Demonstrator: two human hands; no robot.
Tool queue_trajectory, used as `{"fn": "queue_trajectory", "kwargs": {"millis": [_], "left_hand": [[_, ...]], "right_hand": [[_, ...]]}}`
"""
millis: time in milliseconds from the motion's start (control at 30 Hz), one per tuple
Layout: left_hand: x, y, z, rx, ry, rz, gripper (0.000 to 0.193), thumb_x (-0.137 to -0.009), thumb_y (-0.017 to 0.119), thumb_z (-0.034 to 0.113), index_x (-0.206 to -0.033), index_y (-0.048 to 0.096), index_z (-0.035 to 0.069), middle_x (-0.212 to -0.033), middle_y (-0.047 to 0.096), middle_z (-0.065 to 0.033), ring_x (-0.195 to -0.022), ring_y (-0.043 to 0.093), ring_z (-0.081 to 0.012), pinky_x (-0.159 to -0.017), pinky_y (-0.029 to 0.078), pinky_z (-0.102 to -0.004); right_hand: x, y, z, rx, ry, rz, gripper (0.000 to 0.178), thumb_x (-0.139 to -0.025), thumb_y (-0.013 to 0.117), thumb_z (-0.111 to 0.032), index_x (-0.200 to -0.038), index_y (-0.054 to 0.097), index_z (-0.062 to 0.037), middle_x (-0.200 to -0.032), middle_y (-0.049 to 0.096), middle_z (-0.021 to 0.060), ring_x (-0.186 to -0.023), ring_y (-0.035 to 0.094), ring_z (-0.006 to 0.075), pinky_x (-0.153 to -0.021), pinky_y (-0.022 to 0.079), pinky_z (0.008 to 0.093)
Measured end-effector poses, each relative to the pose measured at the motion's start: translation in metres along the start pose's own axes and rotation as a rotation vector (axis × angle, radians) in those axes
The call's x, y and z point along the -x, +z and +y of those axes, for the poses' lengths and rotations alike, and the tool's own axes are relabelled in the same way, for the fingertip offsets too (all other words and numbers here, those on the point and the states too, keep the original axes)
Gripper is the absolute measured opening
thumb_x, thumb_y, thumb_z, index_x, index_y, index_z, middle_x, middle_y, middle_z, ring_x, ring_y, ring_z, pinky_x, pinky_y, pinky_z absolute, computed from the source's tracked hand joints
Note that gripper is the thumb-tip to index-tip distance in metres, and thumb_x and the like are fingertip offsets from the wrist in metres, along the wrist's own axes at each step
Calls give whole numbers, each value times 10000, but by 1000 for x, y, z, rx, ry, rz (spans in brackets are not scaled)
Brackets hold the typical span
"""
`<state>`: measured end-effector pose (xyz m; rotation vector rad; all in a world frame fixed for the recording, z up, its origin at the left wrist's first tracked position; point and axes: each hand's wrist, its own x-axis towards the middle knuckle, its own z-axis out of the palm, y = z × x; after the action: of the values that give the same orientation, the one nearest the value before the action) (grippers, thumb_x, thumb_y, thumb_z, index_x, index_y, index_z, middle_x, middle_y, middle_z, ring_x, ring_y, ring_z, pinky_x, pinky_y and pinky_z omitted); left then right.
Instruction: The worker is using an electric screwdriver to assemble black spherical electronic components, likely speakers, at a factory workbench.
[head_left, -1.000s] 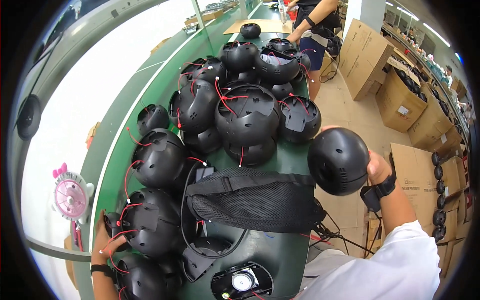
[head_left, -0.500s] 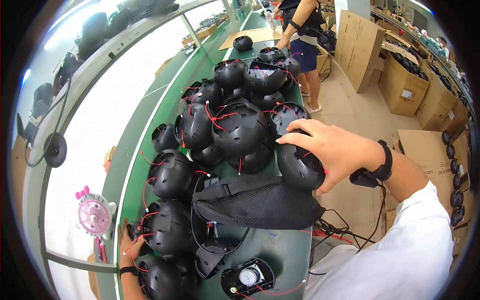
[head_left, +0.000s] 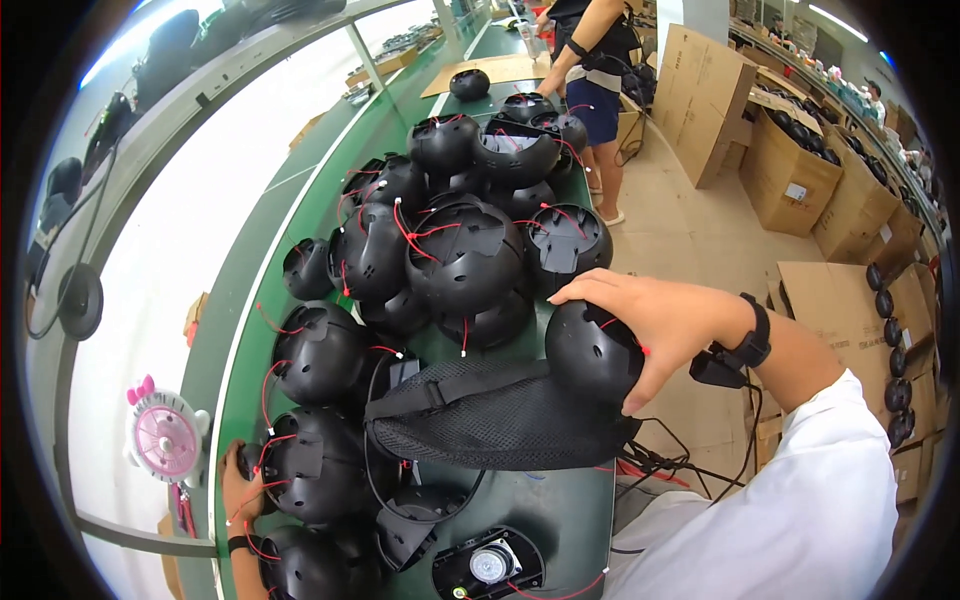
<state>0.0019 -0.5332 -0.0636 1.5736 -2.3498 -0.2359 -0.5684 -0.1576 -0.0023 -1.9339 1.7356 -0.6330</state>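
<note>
My right hand (head_left: 680, 320) is closed around a round black plastic shell (head_left: 590, 350), thumb on its near side and fingers over its top. The shell sits against the far right end of a black mesh pouch (head_left: 480, 415). My left hand (head_left: 241, 492) is at the left edge of the bench, its fingers bent round a small dark rounded part (head_left: 250, 460). It is partly hidden beside a larger black shell (head_left: 318, 460). Several more black shells with red wires (head_left: 465, 255) crowd the bench beyond. A black oval plate with a round silver speaker (head_left: 490, 563) lies near the front edge.
The green bench (head_left: 560, 500) runs away from me. A co-worker (head_left: 590, 60) stands at its far right. Cardboard boxes (head_left: 790, 180) line the floor to the right. A pink-and-white fan (head_left: 165, 440) hangs on the left frame. Black cables (head_left: 660, 460) trail by the bench's right edge.
The whole view has shifted slightly, with the bench now a little further left. My right hand still holds the shell, now against the pouch's end. My left hand has hardly moved.
</note>
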Motion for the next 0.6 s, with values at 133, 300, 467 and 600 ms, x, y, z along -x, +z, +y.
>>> {"fn": "queue_trajectory", "kwargs": {"millis": [133, 300, 467, 600], "left_hand": [[1, 3, 16, -109, -35, 23, 758, -767, 804, 279, -1457, 530, 125, -1338, 560, -209, -1287, 548, -390, -1105, 443, -457], [-2, 1, 16, -92, -39, 12, 772, -759, 807, 270, -1464, 525, 131, -1287, 584, -218, -1163, 614, -385, -1043, 484, -432], [2, -12, -7, -107, -81, 52, 767, -769, 816, 276, -1470, 530, 155, -1286, 595, -218, -1203, 587, -374, -1059, 460, -440], [20, -50, -23, -150, -80, 201, 782, -792, 830, 291, -1489, 516, 128, -1392, 563, -231, -1304, 530, -390, -1123, 410, -458]], "right_hand": [[-5, 17, 21, -229, -52, -66, 1180, -604, 985, -365, -1537, 344, -30, -1463, 469, 190, -1277, 565, 316, -1067, 473, 388], [-14, 29, 15, -456, -58, -249, 1190, -614, 997, -350, -1545, 329, -28, -1490, 442, 201, -1307, 540, 319, -1075, 471, 396], [-17, 19, 0, -37, -54, 27, 1239, -561, 1002, -351, -1571, 331, -96, -1496, 380, 246, -1298, 514, 421, -1048, 503, 462], [-25, 31, -3, 188, -61, 77, 1246, -523, 985, -325, -1580, 354, -133, -1471, 387, 303, -1328, 457, 493, -1090, 462, 488]]}}
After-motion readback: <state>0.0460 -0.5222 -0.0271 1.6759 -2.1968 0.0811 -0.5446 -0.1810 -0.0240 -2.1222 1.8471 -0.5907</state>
